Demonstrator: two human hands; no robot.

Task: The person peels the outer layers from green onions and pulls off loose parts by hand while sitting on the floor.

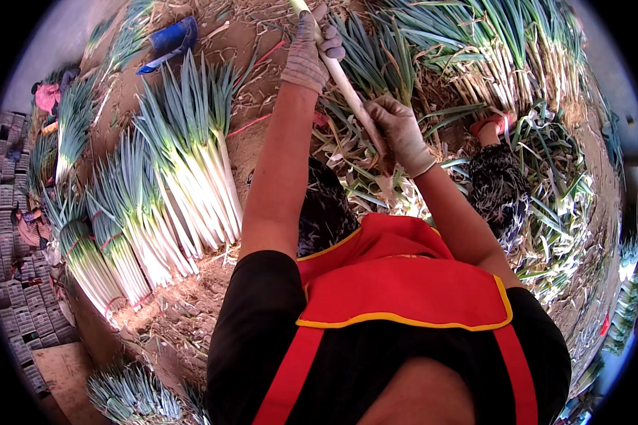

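Note:
A long green onion slants across the upper middle, its brown, root-like end low and its greener part running up out of view. My left hand, in a grey striped glove, is closed around the upper part of the stalk. In a pale glove, my right hand has its fingers curled against the lower stalk, just above the brown end. Peeled leaves and husks litter the ground beneath it.
Cleaned green onions lie in rows at left, beside some tied bundles. Untrimmed green onions are heaped at upper right. A blue plastic container lies at upper left. More trimmings cover the right side, near a red shoe.

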